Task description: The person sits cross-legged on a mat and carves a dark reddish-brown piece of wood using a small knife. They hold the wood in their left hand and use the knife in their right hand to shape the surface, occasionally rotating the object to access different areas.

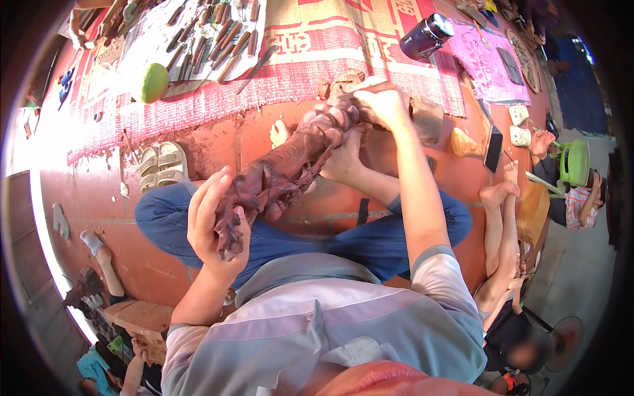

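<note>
A long reddish-brown wood carving (pixel 290 162) with rounded, swirling forms lies slantwise above my crossed legs. Its near end rests in my left hand (pixel 214 214), with the thumb on one side and the fingers on the other. At the far end, my right hand (pixel 383 102) is closed, its fingers bent down against the carved knobs. Whatever is between those fingertips, if anything, is hidden. Beneath that end are my bare feet (pixel 343 158) and a wooden block (pixel 426 120).
Ahead, a red patterned mat (pixel 297 72) bears many carving tools (pixel 228 46), a green round fruit (pixel 154 83) and a dark flask (pixel 426 36). Sandals (pixel 163 166) lie left; a phone (pixel 493 149) and wood piece (pixel 464 142) lie right. Other people sit on both sides.
</note>
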Motion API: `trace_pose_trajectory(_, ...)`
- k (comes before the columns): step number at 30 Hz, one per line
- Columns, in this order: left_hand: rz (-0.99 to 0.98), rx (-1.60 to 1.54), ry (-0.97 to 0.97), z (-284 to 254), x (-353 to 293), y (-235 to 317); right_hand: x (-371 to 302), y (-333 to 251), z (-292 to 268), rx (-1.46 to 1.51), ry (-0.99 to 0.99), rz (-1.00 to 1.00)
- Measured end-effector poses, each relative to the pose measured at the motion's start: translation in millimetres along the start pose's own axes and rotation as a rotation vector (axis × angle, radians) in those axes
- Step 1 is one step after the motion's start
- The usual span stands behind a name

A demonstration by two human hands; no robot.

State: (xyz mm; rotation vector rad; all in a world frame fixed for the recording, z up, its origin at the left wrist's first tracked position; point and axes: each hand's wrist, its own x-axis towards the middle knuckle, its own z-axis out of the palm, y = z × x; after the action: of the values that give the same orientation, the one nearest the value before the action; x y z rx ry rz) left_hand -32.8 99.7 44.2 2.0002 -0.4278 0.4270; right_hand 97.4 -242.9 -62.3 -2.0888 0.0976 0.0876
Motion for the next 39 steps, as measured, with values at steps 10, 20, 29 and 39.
trace_pose_trajectory(10, -0.011, -0.061, -0.074, -2.1, -4.4, -3.5, 11.9, 6.9, -3.0, 0.196, -0.06, 0.015)
trace_pose_trajectory(20, -0.018, -0.021, -0.13, -4.8, -8.0, 0.1, -36.2, 1.7, 20.1, 0.283, 0.201, 0.018)
trace_pose_trajectory(29, 0.026, 0.016, -0.013, 2.7, -10.3, 2.1, -67.8, -10.3, 82.9, -0.004, 0.495, -0.079)
trace_pose_trajectory(39, 0.083, -0.032, 0.023, 18.6, -10.7, 8.2, -54.4, -18.9, 80.9, -0.343, 0.545, -0.313)
